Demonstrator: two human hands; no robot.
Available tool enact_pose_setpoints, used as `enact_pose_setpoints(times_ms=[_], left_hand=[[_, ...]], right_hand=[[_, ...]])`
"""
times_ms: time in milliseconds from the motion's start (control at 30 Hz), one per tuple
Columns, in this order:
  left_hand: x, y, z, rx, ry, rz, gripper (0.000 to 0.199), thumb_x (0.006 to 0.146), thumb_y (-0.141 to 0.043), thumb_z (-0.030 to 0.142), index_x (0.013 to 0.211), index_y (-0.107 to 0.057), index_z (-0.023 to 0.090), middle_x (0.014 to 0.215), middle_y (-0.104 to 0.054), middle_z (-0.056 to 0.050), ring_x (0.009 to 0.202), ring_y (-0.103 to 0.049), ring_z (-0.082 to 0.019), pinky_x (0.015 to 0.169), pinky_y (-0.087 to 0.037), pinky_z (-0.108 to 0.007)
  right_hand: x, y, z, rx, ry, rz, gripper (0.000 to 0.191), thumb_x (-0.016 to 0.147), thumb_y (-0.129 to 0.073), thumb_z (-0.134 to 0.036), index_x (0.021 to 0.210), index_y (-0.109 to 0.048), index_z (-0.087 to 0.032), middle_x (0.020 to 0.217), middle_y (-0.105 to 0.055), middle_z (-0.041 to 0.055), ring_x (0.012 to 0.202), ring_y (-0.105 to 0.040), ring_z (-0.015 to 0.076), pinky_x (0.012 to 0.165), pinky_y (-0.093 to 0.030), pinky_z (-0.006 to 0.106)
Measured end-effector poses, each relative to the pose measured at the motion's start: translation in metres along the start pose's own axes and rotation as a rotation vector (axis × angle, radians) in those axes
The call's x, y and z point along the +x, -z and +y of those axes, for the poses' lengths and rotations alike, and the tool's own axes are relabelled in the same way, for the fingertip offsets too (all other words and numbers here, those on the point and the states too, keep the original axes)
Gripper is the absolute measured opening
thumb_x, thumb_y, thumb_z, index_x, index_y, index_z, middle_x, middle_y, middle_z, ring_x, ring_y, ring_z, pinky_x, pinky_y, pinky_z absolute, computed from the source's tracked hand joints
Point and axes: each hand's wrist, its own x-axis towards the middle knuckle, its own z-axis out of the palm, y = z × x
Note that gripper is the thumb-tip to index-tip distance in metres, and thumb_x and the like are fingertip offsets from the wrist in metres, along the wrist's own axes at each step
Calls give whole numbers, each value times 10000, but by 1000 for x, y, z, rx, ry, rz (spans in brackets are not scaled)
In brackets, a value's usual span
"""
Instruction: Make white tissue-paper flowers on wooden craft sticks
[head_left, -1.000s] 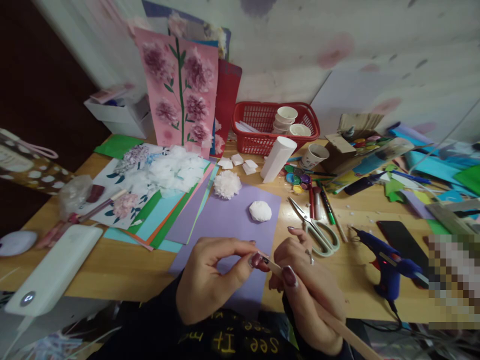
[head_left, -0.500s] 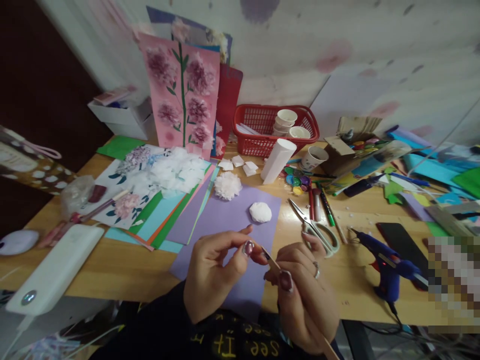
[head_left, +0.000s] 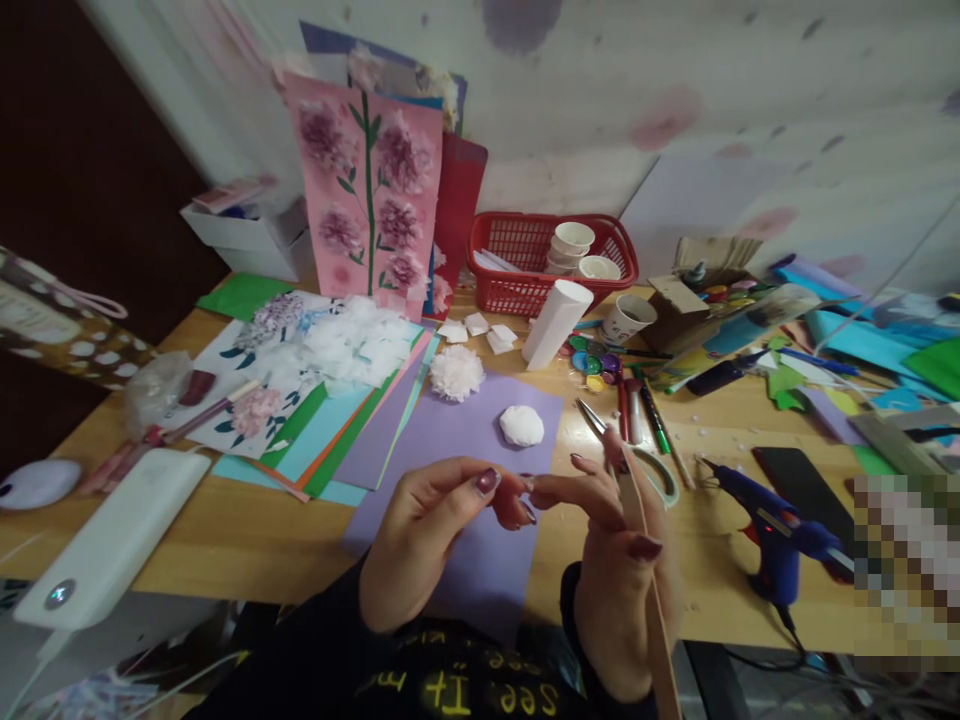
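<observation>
My left hand is over the lower part of the purple paper, its thumb and fingers pinched together. Whatever is between those fingertips is too small to make out. A flat wooden stick stands nearly upright in my right hand, held by the thumb. The right index finger reaches left and meets the left fingertips. Just beyond the hands, a round white wad lies on the purple paper, with a fluffy white paper flower farther back. Scissors lie partly hidden behind my right hand.
A blue glue gun and a dark phone lie to the right. Behind are a white roll, a paper cup and a red basket. Coloured sheets are stacked left, near a white power bank.
The wooden stick has swung from slanting toward the left fingers to nearly upright. My right index finger has stretched out to the left fingertips. The left hand has barely moved.
</observation>
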Motion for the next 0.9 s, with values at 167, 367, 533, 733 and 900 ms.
enact_pose_setpoints(times_ms=[167,367,533,733,900], left_hand=[[0,1,-1,102,-20,-9,197,881,-577,252,834,-763,204,732,-638,-9,726,-565,-105,742,-456,-230],[0,1,-2,153,3,-36,190,883,-581,268,890,-767,229,742,-633,-10,736,-557,-111,763,-445,-245],[0,2,-4,209,-6,-73,193,887,-580,267,948,-761,241,754,-628,-14,753,-560,-114,761,-447,-244],[-2,-1,-4,268,-43,-81,206,893,-575,244,1008,-743,270,774,-629,-17,767,-570,-114,762,-459,-248],[-1,-8,-7,279,-36,-140,228,902,-560,250,1058,-724,278,822,-640,-26,781,-569,-118,770,-458,-252]], right_hand=[[0,-2,2,61,-20,-1,471,989,-297,-430,1456,-248,-393,1069,-719,-3,895,-689,189,977,-403,476],[-4,3,2,55,-34,4,116,830,-639,-148,898,-634,-241,1024,-705,15,1000,-655,177,886,-514,331],[-4,-1,3,128,-38,84,200,793,-633,-35,785,-553,-218,901,-729,-15,917,-690,132,855,-547,273],[-5,-2,7,37,91,144,287,762,-623,18,699,-462,-211,901,-752,-12,856,-721,144,813,-581,262],[-14,3,16,-120,205,209,320,730,-642,6,674,-428,-224,968,-742,12,880,-719,196,771,-594,323]])
